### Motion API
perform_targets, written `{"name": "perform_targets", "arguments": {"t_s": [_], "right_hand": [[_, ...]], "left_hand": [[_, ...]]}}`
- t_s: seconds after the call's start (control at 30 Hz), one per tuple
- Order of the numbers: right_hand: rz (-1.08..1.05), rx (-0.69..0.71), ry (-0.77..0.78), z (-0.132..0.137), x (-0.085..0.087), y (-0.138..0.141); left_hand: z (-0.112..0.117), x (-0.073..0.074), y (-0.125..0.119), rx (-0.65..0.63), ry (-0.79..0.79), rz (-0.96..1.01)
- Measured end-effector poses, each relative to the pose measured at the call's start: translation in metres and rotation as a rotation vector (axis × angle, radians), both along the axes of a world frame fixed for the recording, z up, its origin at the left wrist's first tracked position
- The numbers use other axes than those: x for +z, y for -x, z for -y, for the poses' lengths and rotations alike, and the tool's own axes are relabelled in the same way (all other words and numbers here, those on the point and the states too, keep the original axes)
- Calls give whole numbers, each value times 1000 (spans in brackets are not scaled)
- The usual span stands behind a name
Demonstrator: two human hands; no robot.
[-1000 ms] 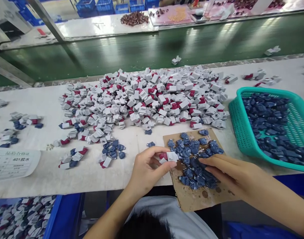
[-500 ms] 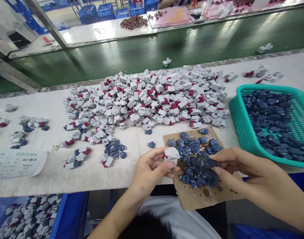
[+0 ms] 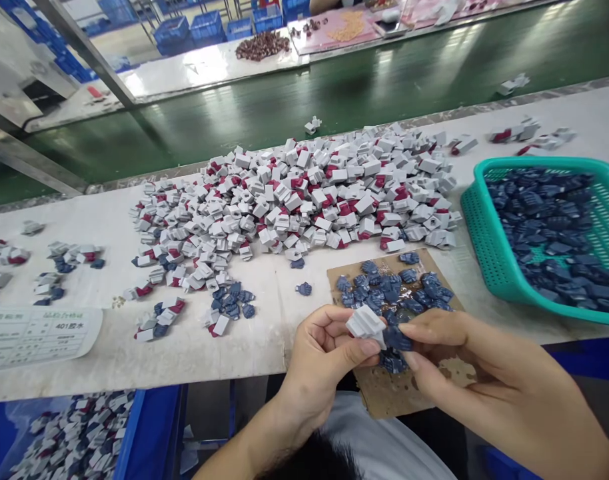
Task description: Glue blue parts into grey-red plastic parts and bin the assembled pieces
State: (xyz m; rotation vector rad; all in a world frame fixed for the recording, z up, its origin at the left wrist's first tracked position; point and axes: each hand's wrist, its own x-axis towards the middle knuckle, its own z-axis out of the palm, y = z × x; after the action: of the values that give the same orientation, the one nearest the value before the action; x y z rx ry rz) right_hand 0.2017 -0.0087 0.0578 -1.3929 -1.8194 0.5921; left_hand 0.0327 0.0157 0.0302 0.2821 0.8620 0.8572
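Observation:
My left hand (image 3: pixel 329 360) grips a light grey plastic block part (image 3: pixel 365 324) between thumb and fingers. A dark blue fist-shaped plastic piece (image 3: pixel 398 339) is pinched in my right hand (image 3: pixel 484 360), its end against the grey part. Whether the two are joined I cannot tell. Under my hands lies a brown cardboard sheet (image 3: pixel 384 400), stained with wet, shiny spots. More dark blue pieces (image 3: pixel 387 287) are spread over it, some hidden by my fingers. Behind it rises a big heap of grey and dark red parts (image 3: pixel 304 193).
A green plastic basket (image 3: pixel 489 267) of dark blue pieces stands at the right. Small clusters of parts (image 3: pixel 232 300) and a paper label (image 3: pixel 44 337) lie on the left. A blue bin (image 3: pixel 134 433) of parts is below. A green conveyor belt (image 3: pixel 234 113) runs behind.
My right hand has brought the dark blue piece from over the cardboard up against the grey part. My left hand has shifted slightly right, turning the grey part.

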Motion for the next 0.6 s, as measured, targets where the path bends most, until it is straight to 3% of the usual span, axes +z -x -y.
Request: {"name": "perform_targets", "arguments": {"t_s": [0.1,0.3,0.43,0.53,0.6], "right_hand": [[-57,121,24,-4,1,-5],[-172,216,339,-4,-17,-15],[-159,208,236,-2,-25,-2],[-119,308,95,0,-24,-3],[-16,244,19,2,-24,-21]], "left_hand": [[1,-1,-1,16,-21,-1],[5,-6,-5,71,-41,-83],[11,-8,-5,54,-56,-147],[19,-4,27,16,-65,-274],[28,-2,75,173,-61,-504]]}}
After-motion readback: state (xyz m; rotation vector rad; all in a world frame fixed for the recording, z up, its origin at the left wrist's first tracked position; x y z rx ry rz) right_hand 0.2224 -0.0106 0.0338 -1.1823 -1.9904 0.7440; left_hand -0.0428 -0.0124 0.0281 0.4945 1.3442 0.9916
